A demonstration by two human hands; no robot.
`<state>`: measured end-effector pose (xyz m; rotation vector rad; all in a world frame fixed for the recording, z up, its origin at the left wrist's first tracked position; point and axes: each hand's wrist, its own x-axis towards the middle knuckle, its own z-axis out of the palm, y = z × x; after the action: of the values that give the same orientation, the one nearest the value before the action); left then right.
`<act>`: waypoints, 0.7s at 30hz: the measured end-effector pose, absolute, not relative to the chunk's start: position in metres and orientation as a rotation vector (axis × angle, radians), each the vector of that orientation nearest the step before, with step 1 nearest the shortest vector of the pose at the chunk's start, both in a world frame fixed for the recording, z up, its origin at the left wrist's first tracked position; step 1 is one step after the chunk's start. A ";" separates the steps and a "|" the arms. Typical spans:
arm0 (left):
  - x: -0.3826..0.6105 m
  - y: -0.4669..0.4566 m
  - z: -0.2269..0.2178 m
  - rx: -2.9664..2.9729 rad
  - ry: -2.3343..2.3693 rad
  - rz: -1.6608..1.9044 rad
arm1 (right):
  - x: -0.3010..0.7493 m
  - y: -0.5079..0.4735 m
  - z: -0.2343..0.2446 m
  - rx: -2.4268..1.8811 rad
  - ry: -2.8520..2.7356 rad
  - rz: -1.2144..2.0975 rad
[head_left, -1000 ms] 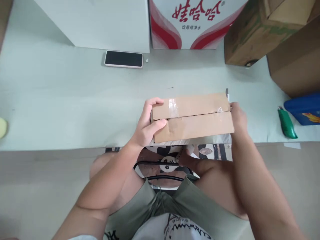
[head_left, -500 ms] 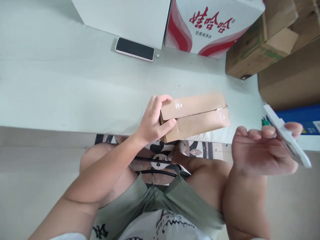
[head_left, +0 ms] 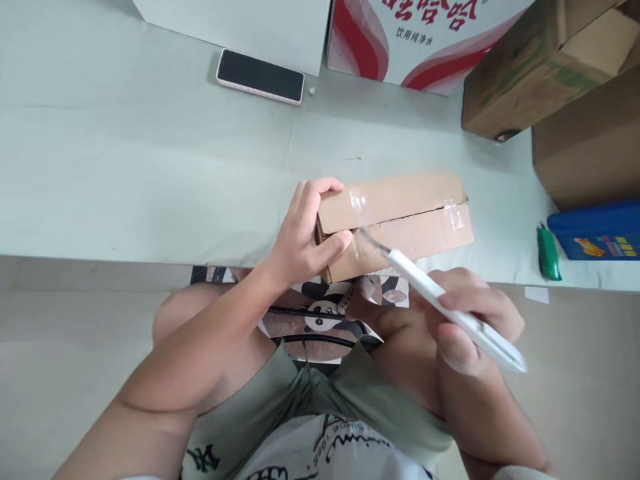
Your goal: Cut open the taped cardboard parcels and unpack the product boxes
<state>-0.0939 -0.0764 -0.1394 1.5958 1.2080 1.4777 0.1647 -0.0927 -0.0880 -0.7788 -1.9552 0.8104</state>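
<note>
A brown cardboard box (head_left: 420, 230) with clear tape across its top seam lies at the table's front edge. My left hand (head_left: 305, 233) grips its left end, thumb on the top and fingers over the far side. In my right hand (head_left: 475, 317) is a white utility knife (head_left: 425, 283) with its blade out. The blade tip is at the box's seam, close to my left thumb; whether it has entered the seam I cannot tell.
A phone (head_left: 260, 77) lies further back, before a white box (head_left: 240, 27). A red-and-white carton (head_left: 400, 60) and open brown cartons (head_left: 520, 80) stand at the back right. A green-handled tool (head_left: 549, 253) lies beside a blue package (head_left: 595, 230).
My right hand has swung left and inward to the box, and the knife's blade now shows at the seam. My left hand keeps its hold. The view has shifted slightly.
</note>
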 end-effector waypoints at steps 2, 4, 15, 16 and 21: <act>-0.094 -0.077 -0.139 1.581 1.195 1.480 | 0.166 -0.089 -0.085 -0.725 -2.011 0.728; -0.094 -0.076 -0.139 1.555 1.184 1.479 | 0.164 -0.087 -0.082 -0.735 -2.028 0.694; -0.094 -0.074 -0.145 1.545 1.180 1.499 | 0.160 -0.086 -0.082 -0.787 -1.922 0.709; -0.094 -0.074 -0.145 1.550 1.185 1.495 | 0.160 -0.086 -0.082 -0.790 -1.917 0.717; -0.095 -0.074 -0.144 1.573 1.194 1.476 | 0.161 -0.083 -0.081 -0.768 -1.906 0.758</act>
<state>-0.0952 -0.0743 -0.1441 1.5730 1.1942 1.4760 0.1611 -0.0833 -0.0815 -0.7679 -1.9057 0.7577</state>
